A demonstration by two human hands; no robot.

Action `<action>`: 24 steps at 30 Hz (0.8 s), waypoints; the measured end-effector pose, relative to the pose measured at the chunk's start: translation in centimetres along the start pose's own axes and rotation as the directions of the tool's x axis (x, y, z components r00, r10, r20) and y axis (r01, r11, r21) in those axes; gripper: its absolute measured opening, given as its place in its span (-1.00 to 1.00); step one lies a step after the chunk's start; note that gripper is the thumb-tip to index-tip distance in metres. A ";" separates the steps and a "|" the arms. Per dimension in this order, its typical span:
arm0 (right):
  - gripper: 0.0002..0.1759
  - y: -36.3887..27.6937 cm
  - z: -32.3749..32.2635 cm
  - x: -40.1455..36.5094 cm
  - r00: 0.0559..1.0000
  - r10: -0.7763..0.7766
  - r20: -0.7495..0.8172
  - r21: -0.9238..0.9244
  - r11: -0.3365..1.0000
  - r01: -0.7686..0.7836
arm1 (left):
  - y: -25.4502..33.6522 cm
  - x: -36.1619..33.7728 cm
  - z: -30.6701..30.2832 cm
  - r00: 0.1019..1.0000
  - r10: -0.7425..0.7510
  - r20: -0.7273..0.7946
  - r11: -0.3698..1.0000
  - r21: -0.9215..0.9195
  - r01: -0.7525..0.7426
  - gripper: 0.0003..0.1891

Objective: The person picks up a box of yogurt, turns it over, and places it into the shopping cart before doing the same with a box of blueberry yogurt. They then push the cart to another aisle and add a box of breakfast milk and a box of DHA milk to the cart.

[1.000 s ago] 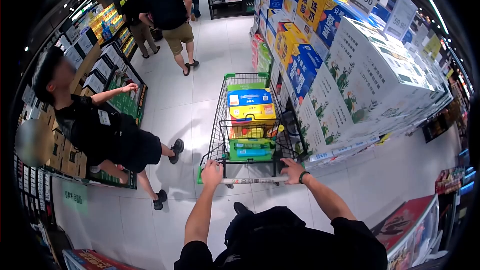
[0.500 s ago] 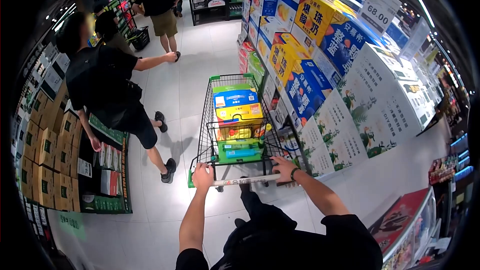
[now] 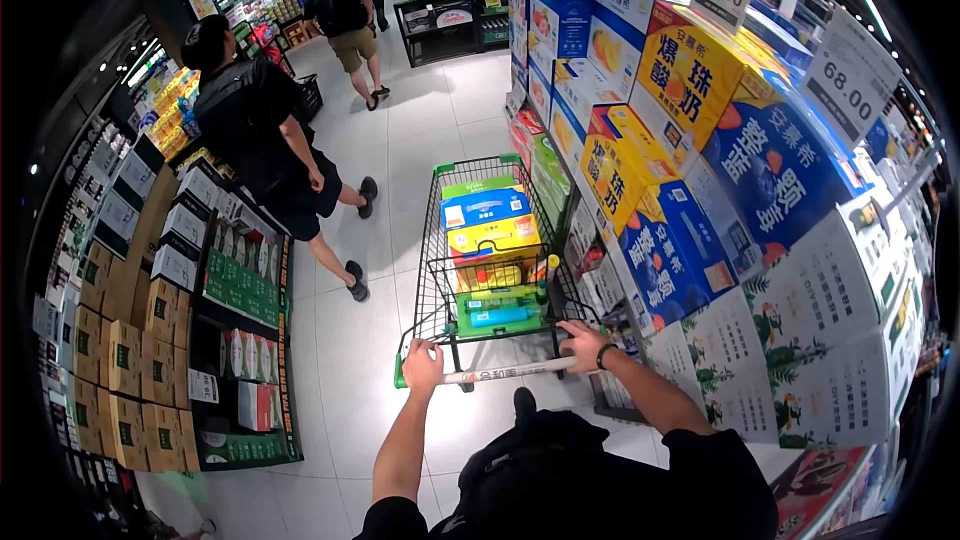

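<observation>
Both of my hands grip the pale handle (image 3: 508, 371) of a black wire shopping cart (image 3: 433, 230) with green corners. My left hand (image 3: 425, 362) is closed around the handle's left end. Near the right end, my right hand (image 3: 584, 344) is wrapped on it, a dark band at the wrist. Inside the cart, a blue carton (image 3: 486, 208) and a yellow carton (image 3: 492, 237) lie toward the front. Closer to me sits a green package (image 3: 466, 326) with a light blue item (image 3: 500, 317) on it.
Stacked blue and yellow milk cartons (image 3: 690, 70) with price signs (image 3: 846, 75) line the right, close to the cart. A person in black (image 3: 250, 130) walks at left; another (image 3: 340, 15) is farther ahead. Shelves of brown boxes (image 3: 125, 365) stand left. A black display stand (image 3: 435, 25) is ahead.
The cart and my hands have moved forward along the aisle; the carton stack on the right looks nearer. The people at left have walked on, and the nearer one's arm has swung down.
</observation>
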State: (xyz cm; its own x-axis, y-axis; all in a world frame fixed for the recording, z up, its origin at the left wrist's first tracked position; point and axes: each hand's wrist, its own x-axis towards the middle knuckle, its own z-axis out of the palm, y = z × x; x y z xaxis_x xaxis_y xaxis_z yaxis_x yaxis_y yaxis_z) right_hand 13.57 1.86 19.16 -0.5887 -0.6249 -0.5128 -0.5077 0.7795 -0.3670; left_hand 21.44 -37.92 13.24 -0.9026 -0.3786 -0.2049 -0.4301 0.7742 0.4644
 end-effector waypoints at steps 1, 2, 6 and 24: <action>-0.53 0.5 -0.7 1.2 1.000 0.015 0.017 -0.001 1.000 -0.015 | 0.1 1.4 0.2 1.000 -0.002 -0.008 1.000 0.003 0.002 -0.79; -0.50 0.9 -1.5 2.2 1.000 0.016 0.016 0.025 1.000 -0.017 | 0.1 2.7 0.3 1.000 0.007 -0.016 1.000 0.003 -0.007 -0.79; -0.47 3.0 -3.3 6.7 0.999 -0.007 -0.045 0.035 0.999 0.009 | 0.5 7.9 0.7 1.000 0.009 0.004 1.000 0.023 -0.010 -0.77; -0.55 9.9 -11.8 29.6 0.997 -0.008 -0.071 0.055 0.998 0.012 | 0.0 35.5 2.4 0.999 0.052 0.000 0.999 -0.001 -0.052 -0.77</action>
State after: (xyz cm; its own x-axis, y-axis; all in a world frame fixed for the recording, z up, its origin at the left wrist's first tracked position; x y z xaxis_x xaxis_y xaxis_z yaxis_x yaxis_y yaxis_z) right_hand -16.33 -9.47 9.52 -0.6282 -0.6324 -0.4533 -0.4789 0.7734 -0.4152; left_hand -10.60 -50.15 3.91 -0.9236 -0.3382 -0.1808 -0.3830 0.7920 0.4753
